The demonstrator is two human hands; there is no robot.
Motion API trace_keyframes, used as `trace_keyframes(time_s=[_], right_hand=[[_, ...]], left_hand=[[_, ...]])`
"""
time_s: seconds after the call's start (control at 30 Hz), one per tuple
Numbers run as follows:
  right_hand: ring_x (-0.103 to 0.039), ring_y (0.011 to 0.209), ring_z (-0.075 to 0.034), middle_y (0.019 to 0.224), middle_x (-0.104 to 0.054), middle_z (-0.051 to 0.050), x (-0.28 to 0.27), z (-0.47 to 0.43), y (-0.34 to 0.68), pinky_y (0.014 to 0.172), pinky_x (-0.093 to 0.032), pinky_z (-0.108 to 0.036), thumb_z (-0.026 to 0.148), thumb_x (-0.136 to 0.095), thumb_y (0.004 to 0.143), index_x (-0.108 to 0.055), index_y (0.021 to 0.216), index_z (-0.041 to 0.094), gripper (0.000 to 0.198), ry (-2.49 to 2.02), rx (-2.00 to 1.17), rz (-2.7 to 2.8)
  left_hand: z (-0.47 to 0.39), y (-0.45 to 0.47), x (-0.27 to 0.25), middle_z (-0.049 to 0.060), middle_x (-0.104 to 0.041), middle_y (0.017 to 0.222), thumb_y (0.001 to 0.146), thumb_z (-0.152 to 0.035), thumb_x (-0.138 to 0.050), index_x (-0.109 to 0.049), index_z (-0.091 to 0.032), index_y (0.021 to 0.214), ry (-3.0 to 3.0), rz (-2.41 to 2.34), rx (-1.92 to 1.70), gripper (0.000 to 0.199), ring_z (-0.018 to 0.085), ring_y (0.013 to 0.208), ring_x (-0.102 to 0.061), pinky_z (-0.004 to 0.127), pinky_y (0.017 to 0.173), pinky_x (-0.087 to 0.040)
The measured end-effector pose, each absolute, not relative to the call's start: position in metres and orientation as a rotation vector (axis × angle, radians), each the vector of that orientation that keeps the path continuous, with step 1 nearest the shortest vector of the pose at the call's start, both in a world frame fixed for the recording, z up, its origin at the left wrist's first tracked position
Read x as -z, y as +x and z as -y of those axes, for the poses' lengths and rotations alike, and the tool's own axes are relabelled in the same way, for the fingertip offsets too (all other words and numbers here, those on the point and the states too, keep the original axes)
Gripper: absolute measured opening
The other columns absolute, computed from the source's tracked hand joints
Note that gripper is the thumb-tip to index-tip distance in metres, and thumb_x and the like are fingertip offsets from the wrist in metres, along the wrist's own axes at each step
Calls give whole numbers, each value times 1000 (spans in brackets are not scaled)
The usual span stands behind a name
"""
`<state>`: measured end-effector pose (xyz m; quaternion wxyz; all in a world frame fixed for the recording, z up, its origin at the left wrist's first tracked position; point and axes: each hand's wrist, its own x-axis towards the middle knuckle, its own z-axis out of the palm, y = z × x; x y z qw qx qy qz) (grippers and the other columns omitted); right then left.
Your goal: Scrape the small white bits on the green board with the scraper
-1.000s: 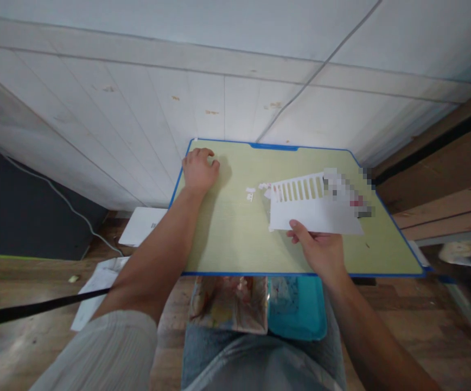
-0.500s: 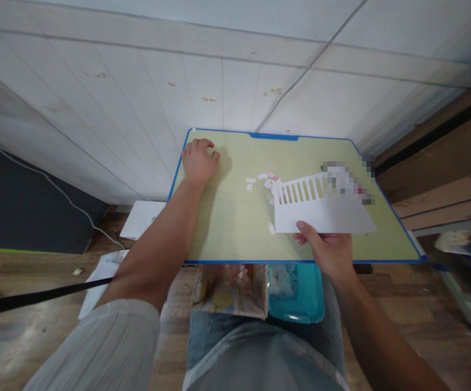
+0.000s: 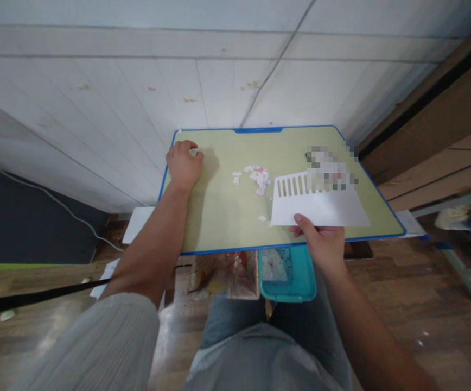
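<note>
My right hand [image 3: 323, 241] grips the near edge of a white paper sheet [image 3: 296, 212] with a row of slots cut through it, thumb on top and fingers beneath. The sheet is above the right half of a small pale-green table [image 3: 223, 222] with a blue rim. Left of it lies a loose cluster of small white and pinkish paper scraps [image 3: 260, 176]. Near the table's left edge my left hand [image 3: 185, 165] rests with fingers bent and thumb apart, holding nothing. Something pixelated [image 3: 331, 165], which I cannot make out, lies beyond the sheet.
Below the table's front edge are a teal plastic tray [image 3: 309, 290] and a box [image 3: 249, 296] with mixed contents. A panelled white wall [image 3: 215, 81] stands behind the table, with a cable [image 3: 278, 57] running down it. Brown boards [image 3: 434, 119] stand at the right.
The slotted sheet has moved right relative to the scraps, exposing more of them. My left hand has kept its place on the table. The whole view has shifted slightly.
</note>
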<state>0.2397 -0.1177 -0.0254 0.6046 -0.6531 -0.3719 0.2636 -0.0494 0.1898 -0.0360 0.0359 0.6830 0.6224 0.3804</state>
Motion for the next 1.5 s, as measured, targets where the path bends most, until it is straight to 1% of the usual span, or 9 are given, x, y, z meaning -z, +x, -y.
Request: trace_keyframes(time_s=[0.1,0.27,0.43,0.53,0.77,0.97,1.23,1.43,1.5], right_hand=[[-72,51,-24,64,-79,-7,25,114,242,52,-64,-36,59,-94,83,-78,78,23,40,-1486,-629,867],[-75,54,-24,65,-79,-9,27,113,243,54,-66,-36,64,-92,84,-78,75,22,45,-1473,-649,899],[-76,55,-26,68,-80,-9,28,115,241,54,-67,-37,64,-95,80,-79,82,22,45,-1463,-685,873],[-77,56,-27,68,-80,-10,28,116,241,55,-68,-37,64,-95,79,-79,81,23,44,-1479,-690,884],[-76,56,-27,66,-79,-9,27,117,241,56,-69,-39,75,-96,82,-77,78,24,54,-1498,-652,923],[-76,55,-27,68,-80,-9,28,116,240,54,-68,-40,79,-98,77,-78,83,24,59,-1481,-645,866],[-76,55,-28,66,-80,-9,26,116,240,55,-69,-41,80,-97,77,-78,81,24,59,-1499,-627,885],[-77,57,-28,69,-82,-10,25,116,239,56,-69,-40,74,-96,81,-80,84,24,53,-1507,-646,917],[-77,57,-28,68,-81,-9,23,118,240,56,-69,-41,73,-96,81,-79,82,24,52,-1526,-648,940]], left_hand=[[-185,-49,35,15,-77,134,96,-21,-67,-74,-26,116,2085,-1969,-1154,22,38,139,-65,58,130,-45],[-183,-50,33,16,-79,133,95,-21,-68,-75,-26,114,2075,-2039,-1128,21,40,138,-67,59,128,-47],[-182,-51,32,18,-79,137,97,-22,-66,-76,-25,116,2086,-2029,-1095,22,41,140,-67,60,128,-47],[-181,-52,33,18,-79,135,97,-22,-66,-75,-25,115,2083,-2022,-1116,21,40,139,-68,60,128,-47],[-184,-56,37,17,-80,134,96,-22,-67,-75,-25,113,2063,-1991,-1177,19,39,137,-68,59,128,-47],[-184,-56,35,16,-78,134,95,-20,-67,-75,-25,114,2012,-1969,-1199,21,39,139,-67,59,130,-46],[-183,-54,32,17,-79,133,95,-22,-67,-75,-25,112,2023,-1959,-1199,19,39,139,-67,58,130,-46],[-183,-54,30,16,-79,133,95,-22,-67,-75,-26,112,2023,-1962,-1186,19,39,137,-67,59,130,-46],[-182,-54,30,16,-79,132,95,-22,-67,-75,-26,112,2024,-1958,-1172,19,40,137,-67,60,129,-47]])
